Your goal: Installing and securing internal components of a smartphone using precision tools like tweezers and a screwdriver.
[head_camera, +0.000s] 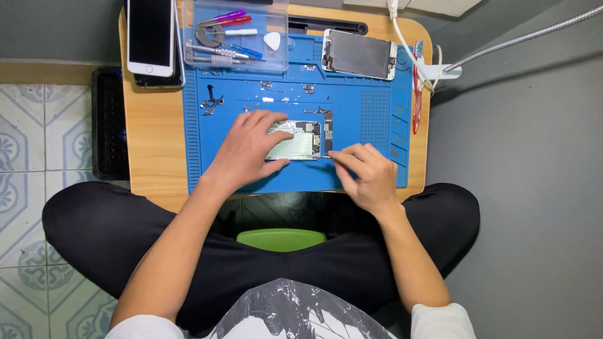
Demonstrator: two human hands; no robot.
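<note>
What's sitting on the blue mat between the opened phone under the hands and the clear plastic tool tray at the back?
In the head view, small loose metal parts lie on the blue mat between the opened phone and the clear tool tray.

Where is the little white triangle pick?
In the head view, the white pick lies in the clear plastic tray at the top of the blue mat, right of the screwdrivers.

White short sleeves, a grey-and-white marbled shirt front, and black trousers.
</note>
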